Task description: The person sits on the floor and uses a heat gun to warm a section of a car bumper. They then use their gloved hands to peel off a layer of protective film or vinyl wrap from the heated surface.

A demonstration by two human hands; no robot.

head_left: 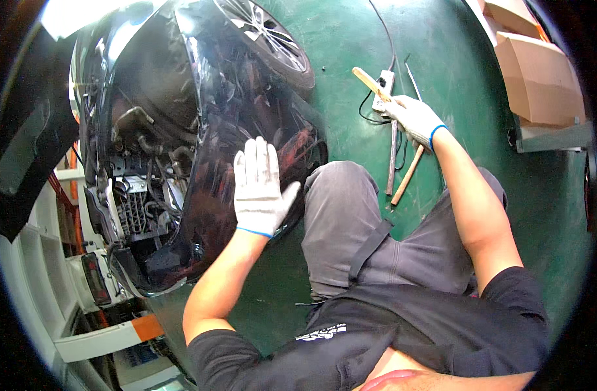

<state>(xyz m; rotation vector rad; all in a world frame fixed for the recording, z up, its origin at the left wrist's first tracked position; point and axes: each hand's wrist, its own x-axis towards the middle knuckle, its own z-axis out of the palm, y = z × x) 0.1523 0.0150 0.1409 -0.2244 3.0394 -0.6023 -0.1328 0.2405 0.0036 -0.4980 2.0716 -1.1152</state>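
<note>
Stretching between dark car (213, 117), cardboard boxes (539, 81): green floor (539, 186).

The black car panel (215, 221) lies beneath the flat left hand (262, 189); its glossy, streaked surface curves and extends to both sides of the palm. The yellowish stick (366, 79) sits in the right hand (413, 120), its exposed end projecting forward-left beyond the fingers.

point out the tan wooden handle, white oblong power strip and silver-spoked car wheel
Tan wooden handle (408, 175), head view: middle
White power strip (389, 81), head view: upper end
Silver-spoked car wheel (261, 28), head view: hub
</note>
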